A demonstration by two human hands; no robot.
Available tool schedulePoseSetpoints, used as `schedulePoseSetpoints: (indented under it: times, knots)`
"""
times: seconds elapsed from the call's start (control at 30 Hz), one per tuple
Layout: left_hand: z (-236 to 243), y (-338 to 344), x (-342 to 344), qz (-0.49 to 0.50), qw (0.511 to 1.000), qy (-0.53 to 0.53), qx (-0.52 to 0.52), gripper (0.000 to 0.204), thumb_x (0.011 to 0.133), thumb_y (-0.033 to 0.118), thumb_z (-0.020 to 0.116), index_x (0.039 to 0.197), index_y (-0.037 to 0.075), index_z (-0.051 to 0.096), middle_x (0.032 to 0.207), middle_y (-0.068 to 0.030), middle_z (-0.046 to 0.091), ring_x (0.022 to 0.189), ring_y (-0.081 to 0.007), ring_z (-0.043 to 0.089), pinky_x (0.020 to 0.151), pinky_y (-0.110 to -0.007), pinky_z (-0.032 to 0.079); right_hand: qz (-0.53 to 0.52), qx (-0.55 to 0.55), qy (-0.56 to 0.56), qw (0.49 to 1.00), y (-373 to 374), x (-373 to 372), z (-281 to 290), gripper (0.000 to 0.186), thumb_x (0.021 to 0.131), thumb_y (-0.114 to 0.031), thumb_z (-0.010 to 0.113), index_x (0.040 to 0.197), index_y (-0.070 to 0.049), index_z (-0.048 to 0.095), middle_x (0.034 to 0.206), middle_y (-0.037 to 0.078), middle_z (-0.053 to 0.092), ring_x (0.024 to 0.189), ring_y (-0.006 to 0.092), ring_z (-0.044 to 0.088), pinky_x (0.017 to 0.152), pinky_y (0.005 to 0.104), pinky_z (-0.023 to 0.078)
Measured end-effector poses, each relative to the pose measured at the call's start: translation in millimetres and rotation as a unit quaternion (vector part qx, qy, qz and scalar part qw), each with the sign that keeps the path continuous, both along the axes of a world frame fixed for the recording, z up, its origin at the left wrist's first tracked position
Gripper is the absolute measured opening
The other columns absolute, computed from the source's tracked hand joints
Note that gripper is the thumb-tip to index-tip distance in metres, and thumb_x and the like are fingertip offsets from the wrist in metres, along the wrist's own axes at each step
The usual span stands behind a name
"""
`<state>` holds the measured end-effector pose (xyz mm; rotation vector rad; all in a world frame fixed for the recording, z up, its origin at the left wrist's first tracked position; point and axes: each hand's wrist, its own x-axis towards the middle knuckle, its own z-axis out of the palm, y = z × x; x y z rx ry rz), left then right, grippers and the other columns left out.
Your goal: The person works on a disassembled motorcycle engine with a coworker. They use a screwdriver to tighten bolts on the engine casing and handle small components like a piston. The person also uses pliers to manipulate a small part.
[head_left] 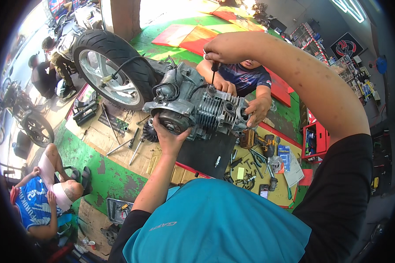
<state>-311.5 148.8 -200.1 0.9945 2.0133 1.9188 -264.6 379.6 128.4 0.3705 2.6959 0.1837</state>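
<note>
In the middle of the frame, an engine (202,107) with a finned cylinder sits over the counter (281,198), and the person working on it has both hands there. The left hand (169,136) reaches up from below to a round dark housing (174,121) on the engine's near side, thumb and fingers spread wide across its lower rim; whether they grip it or only press, I can't tell. Above, the right hand (224,49) comes over from the upper right, fingers closed on a black-handled screwdriver (215,66) that stands nearly upright, its shaft running down to the top of the cylinder. Across from them a co-worker leans in, one hand (259,107) at the cylinder's right end. A spoked wheel with a black tyre (145,79) stands at the engine's upper left. On a black mat (199,158) just below the engine lies a spark plug (217,161); to its right are a yellow-and-black power tool (269,144), pliers, small parts and a phone (263,191). Long-handled tools lie on cardboard (140,164) left of centre, and someone in a blue shirt (36,197) sits at lower left.
</note>
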Motion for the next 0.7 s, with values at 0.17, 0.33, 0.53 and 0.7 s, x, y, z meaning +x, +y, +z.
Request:
schedulePoseSetpoints:
  times: [0.17,0.33,0.53,0.7]
  knots:
    - [-2.0,0.6,-0.7,0.006,1.000,0.015,0.000,0.123,0.056,0.026,0.097,0.150,-0.004,0.023,0.143,-0.0227,0.040,0.135,-0.0372,0.042,0.115,-0.043,0.035,0.002,0.008,-0.001,1.000,-3.5,-0.4,3.0,0.034,0.104,-0.035,0.050,0.107,-0.005,0.066,0.093,0.016,0.070,0.090,0.0387,0.065,0.083,0.0498,0.049]
    - [0.2,-0.2,-1.2,-0.001,1.000,0.004,-0.010,0.125,0.055,0.027,0.097,0.150,-0.004,0.023,0.144,-0.0236,0.039,0.136,-0.0379,0.041,0.116,-0.044,0.034,-0.044,0.010,-0.026,0.999,-14.9,-2.0,8.9,0.031,0.099,-0.032,0.057,0.107,-0.003,0.065,0.096,0.016,0.072,0.093,0.0353,0.068,0.083,0.0470,0.052]
    - [-8.3,1.7,-1.6,0.006,1.000,0.013,-0.010,0.127,0.053,0.029,0.098,0.150,-0.006,0.023,0.145,-0.0249,0.039,0.137,-0.0396,0.041,0.117,-0.044,0.034,-0.004,-0.015,-0.030,0.999,-12.3,0.6,10.9,0.025,0.085,-0.014,0.067,0.105,0.002,0.064,0.103,0.015,0.075,0.098,0.0311,0.072,0.083,0.0428,0.055]
    - [-7.9,2.1,-1.0,0.010,1.000,0.021,0.002,0.124,0.055,0.029,0.097,0.150,-0.004,0.024,0.142,-0.0229,0.040,0.134,-0.0377,0.043,0.115,-0.044,0.035,-0.026,-0.023,-0.028,0.999,-13.2,2.2,12.7,0.024,0.086,-0.013,0.068,0.104,0.002,0.064,0.102,0.015,0.075,0.097,0.0306,0.072,0.083,0.0424,0.054]
